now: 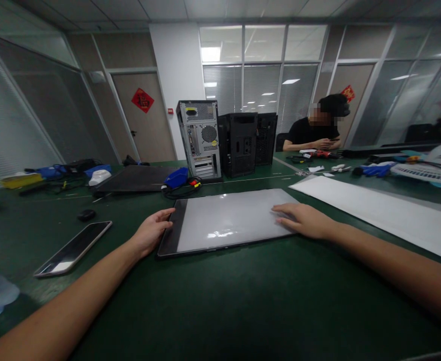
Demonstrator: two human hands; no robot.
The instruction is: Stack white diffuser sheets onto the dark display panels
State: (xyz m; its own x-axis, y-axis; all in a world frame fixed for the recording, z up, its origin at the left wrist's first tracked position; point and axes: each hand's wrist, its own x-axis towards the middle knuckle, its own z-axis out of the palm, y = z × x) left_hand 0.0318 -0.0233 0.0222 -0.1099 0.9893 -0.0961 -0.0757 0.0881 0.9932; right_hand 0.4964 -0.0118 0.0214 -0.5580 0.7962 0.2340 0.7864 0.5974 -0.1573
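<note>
A flat rectangular panel (pixel 228 220) lies on the green table in front of me. Its top is whitish and glossy, with a dark strip along the left side and a thin dark edge. My left hand (pixel 155 231) grips the panel's left edge, its thumb and a finger showing over the dark strip; the other fingers are hidden. Across the right end of the panel, my right hand (pixel 305 219) lies with its fingers stretched out and apart on the glossy surface.
A phone (pixel 73 249) and a small black object (pixel 86 215) lie left. Beyond the panel stand a grey computer case (pixel 200 140) and black cases (pixel 239 145). A long white sheet (pixel 378 208) lies right. A person (pixel 310 133) sits across the table.
</note>
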